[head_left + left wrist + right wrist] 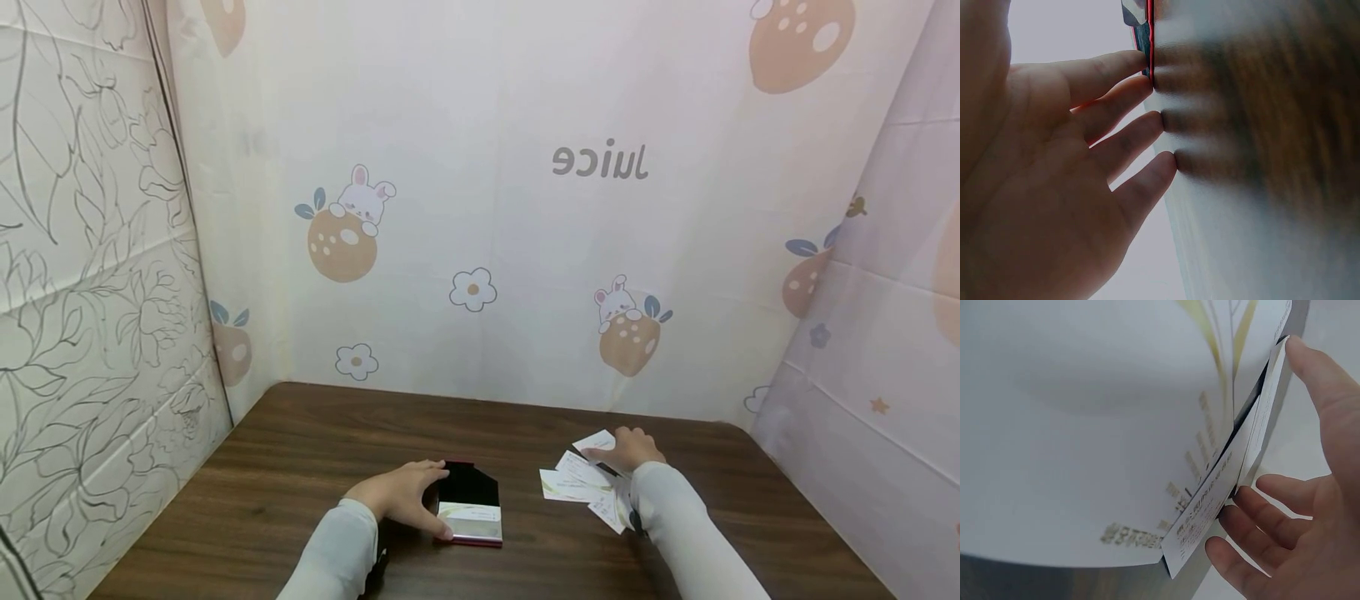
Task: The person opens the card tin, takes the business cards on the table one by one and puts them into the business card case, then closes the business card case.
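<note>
An unfolded black card case with a red edge (467, 482) lies on the table, white cards (468, 511) in its near half. My left hand (405, 496) rests at its left side, thumb at the near corner and forefinger by the far one. In the left wrist view the fingers (1129, 128) stretch out, tips down at the tabletop, the upper ones against the red edge. My right hand (630, 451) is over a fanned group of white business cards (573, 485). Its thumb and fingertips (1247, 495) hold opposite ends of a card (1266, 406) in the right wrist view.
The dark wood table (330, 421) runs back to a printed curtain (480, 208). Other curtains stand along the left and right. One large card (1104, 425) fills much of the right wrist view, close to the camera.
</note>
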{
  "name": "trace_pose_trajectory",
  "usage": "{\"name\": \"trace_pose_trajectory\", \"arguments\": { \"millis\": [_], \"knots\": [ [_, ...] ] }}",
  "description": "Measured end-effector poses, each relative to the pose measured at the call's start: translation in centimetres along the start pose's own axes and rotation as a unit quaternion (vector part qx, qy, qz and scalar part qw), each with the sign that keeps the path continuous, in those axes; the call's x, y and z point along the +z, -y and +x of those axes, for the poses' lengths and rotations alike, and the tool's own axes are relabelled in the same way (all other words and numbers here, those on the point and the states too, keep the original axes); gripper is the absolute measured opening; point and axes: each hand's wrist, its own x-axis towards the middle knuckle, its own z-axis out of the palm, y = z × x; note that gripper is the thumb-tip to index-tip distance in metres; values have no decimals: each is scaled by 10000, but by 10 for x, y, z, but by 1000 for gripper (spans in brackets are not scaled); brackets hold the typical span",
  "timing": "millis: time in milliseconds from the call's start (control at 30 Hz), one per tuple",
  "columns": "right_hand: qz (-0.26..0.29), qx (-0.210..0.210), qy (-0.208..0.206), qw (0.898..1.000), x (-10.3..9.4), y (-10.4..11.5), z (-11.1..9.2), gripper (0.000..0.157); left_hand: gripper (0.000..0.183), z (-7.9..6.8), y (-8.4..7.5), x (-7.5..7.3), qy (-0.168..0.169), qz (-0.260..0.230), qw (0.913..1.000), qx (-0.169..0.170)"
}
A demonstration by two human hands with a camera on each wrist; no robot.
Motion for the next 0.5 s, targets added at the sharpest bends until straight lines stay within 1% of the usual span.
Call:
{"name": "trace_pose_trajectory", "arguments": {
  "millis": [100,267,500],
  "knots": [
    [-21,-2,-48,10000,4,-3,3,105,93,1,1,1,5,16,10000,6],
    [-100,27,-124,9999,6,-1,1,99,94,1,2,2,-3,55,10000,1],
    [-41,19,-205,9998,5,0,0,99,94,2,2,2,-42,44,10000,9]
  ]
}}
